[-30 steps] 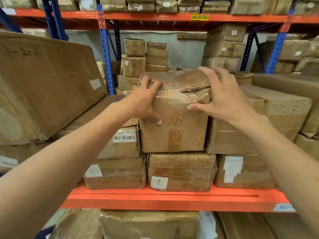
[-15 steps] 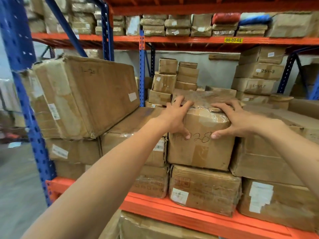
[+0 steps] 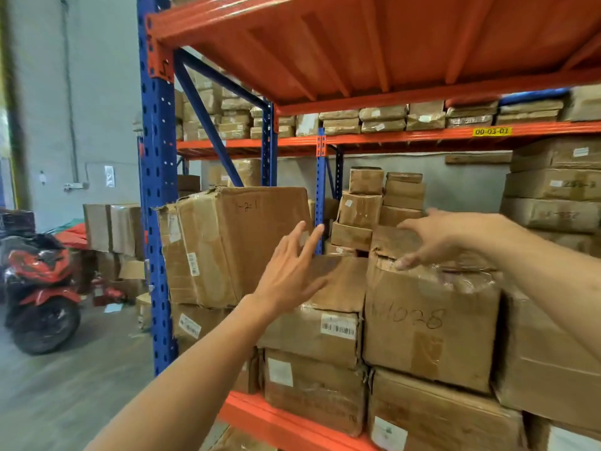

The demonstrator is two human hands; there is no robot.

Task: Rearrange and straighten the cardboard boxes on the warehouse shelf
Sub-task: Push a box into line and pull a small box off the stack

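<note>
A taped cardboard box marked 1028 (image 3: 429,323) sits on top of the stack on the orange shelf (image 3: 292,424). My right hand (image 3: 445,237) hovers over its crumpled top, fingers spread, thumb close to the top edge, holding nothing. My left hand (image 3: 289,271) is raised with fingers apart in front of a lower box with a barcode label (image 3: 325,320), off the 1028 box. A big tilted box marked 1-2-1 (image 3: 234,242) leans at the left end of the shelf.
A blue upright (image 3: 157,222) bounds the shelf on the left. Small boxes (image 3: 361,206) are stacked behind. More boxes (image 3: 553,203) stand at the right and on the upper shelf (image 3: 390,139). A red motorcycle (image 3: 39,281) stands on the floor at left.
Both hands have let go of the 1028 box and lifted off it, the left one swinging left. My view has turned left and upward.
</note>
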